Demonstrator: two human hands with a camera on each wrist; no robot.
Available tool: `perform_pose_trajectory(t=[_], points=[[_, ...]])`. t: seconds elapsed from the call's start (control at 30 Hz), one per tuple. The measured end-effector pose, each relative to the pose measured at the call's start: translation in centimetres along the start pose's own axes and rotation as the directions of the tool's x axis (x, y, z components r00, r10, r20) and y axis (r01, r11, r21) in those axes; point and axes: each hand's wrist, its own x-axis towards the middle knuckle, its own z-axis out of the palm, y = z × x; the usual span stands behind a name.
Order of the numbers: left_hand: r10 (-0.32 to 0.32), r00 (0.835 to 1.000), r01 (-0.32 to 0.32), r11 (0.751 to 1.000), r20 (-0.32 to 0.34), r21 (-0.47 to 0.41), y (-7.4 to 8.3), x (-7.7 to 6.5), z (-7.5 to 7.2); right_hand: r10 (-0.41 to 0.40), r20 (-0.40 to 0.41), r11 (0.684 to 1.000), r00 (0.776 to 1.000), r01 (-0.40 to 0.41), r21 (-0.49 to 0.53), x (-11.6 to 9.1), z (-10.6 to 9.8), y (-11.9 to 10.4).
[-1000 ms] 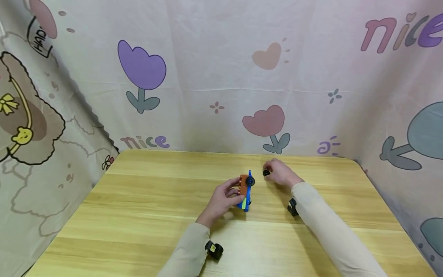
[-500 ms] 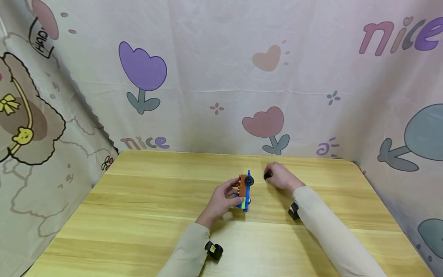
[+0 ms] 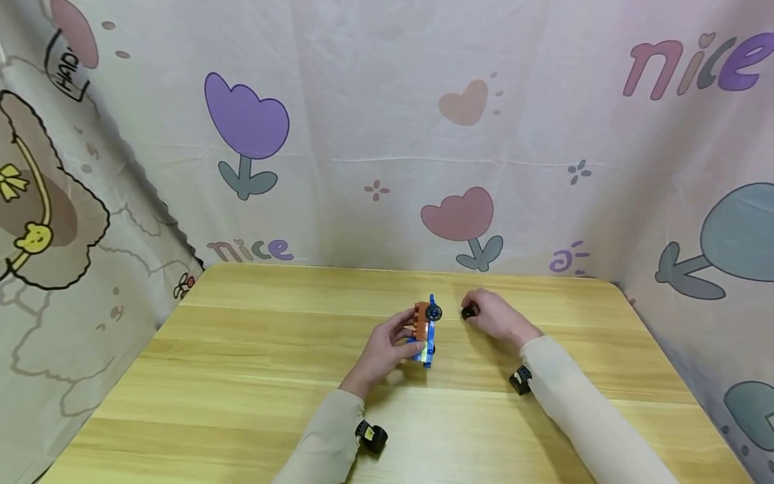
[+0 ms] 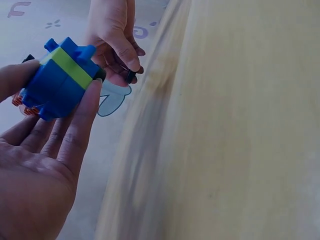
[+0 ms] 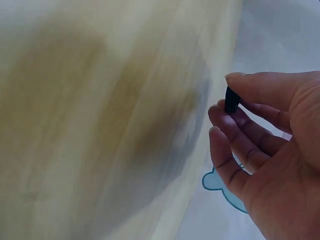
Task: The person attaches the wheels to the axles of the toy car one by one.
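Since steadiness presumably matters, my left hand (image 3: 383, 348) grips a toy car (image 3: 422, 328). Near it, my right hand (image 3: 494, 314) pinches a black disc (image 5: 231, 100).

The left hand (image 3: 381, 349) grips a blue-and-orange toy vehicle (image 3: 422, 329) tipped sideways; the right hand (image 3: 494, 316) pinches a small black piece (image 5: 231, 101).

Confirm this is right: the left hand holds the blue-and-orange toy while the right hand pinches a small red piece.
One thing is wrong: the small piece is black, not red, as the right wrist view shows. The left hand does hold the blue-and-orange toy, and the right hand pinches the piece.
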Motion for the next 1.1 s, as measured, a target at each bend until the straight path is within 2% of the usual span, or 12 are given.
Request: perform_pose_trajectory(t=[0.33,0.63,1.1], points=[[-0.005,1.000,0.005,1.000,-0.009,-0.014,0.1,0.0,0.0,-0.052,-0.038,0.998,0.998,0.054,0.031,-1.2,-0.2,-0.7],[0.020,1.000,-0.020,1.000,-0.022,-0.017,0.0,0.0,0.1,-0.017,-0.040,0.996,0.999,0.020,0.084,-2.2,-0.7,-1.6],[0.030,0.999,-0.030,1.000,-0.028,-0.006,0.0,0.1,-0.1,-0.067,-0.076,0.996,0.995,0.071,0.058,-3.5,-0.7,-2.8]])
